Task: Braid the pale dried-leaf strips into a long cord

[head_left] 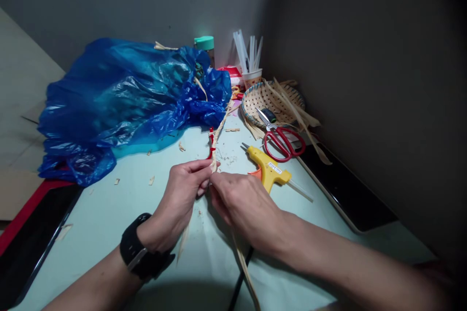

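Observation:
A pale braid of dried plant strips (216, 140) runs away from me over the table, with a red tie or clip (212, 143) beside its middle. Where the braid ends near me, my left hand (186, 180) pinches it between thumb and fingers. My right hand (242, 201) is closed on the strips at the same spot, touching the left fingertips. One loose strip (183, 240) hangs under my left hand, and longer strips (243, 265) trail from below my right hand toward me. The right fingertips are partly hidden.
A yellow glue gun (269, 167) and red-handled scissors (279, 141) lie right of my hands. Behind them are a woven basket (251, 99) and a cup of glue sticks (252, 77). A blue plastic bag (138, 92) fills the back left. A dark tablet-like slab (339, 180) borders the right.

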The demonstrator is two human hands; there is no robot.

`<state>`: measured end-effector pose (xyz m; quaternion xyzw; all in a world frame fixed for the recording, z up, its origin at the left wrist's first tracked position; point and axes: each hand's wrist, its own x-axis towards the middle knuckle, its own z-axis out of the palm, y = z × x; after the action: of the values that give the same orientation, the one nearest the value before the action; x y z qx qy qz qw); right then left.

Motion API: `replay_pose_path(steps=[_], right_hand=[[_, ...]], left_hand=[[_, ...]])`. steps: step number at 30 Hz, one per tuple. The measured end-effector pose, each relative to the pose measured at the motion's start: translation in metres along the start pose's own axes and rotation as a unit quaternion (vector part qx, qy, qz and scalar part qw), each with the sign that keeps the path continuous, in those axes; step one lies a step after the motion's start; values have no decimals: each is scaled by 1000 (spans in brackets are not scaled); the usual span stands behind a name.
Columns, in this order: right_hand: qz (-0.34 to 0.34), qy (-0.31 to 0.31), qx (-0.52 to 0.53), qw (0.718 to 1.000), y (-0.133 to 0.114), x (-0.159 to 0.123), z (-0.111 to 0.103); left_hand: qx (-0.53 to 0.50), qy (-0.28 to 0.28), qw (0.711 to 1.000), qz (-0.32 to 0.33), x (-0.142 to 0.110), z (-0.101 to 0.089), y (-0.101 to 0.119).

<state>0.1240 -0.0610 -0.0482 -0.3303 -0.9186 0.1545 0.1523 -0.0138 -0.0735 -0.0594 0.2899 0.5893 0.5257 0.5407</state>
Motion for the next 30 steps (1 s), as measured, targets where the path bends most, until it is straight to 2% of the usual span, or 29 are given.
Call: replay_pose_path(steps=[5,8,10,13,14,16,18,20,21,22,25,27,30], right_hand=[[-24,-15,-105,994,-7,-2,9],[-33,-14,-103,994,-7,-2,6],[-23,6,-50,998,-3,0,-1],[61,78,55,994,9,9,-14],[90,79,93,988,14,12,-16],[99,21,194,976,22,19,-16],[86,-50,315,944,29,23,-10],[88,-82,397,910,31,25,-2],[95,-85,414,901,32,25,2],[102,-85,413,901,31,25,4],[113,-73,346,928,27,23,6],[120,-62,311,941,24,23,4],[141,-43,331,932,21,24,1]], left_hand=[[-77,-56,995,-15,-3,-3,5],[-66,-64,996,-23,-4,-5,7],[-57,-52,997,-28,-4,-6,8],[-73,-64,995,-34,-4,-6,10],[-79,-69,994,-34,-5,-6,10],[-80,-75,993,-32,-6,-5,10],[-66,-83,994,-17,-7,-5,9],[-34,-81,996,8,-7,-5,7],[-14,-74,997,23,-8,-6,6],[10,-63,997,38,-7,-7,5],[125,-14,988,88,-8,-9,5],[235,20,963,133,-9,-10,8],[373,54,908,186,-14,-8,13]])
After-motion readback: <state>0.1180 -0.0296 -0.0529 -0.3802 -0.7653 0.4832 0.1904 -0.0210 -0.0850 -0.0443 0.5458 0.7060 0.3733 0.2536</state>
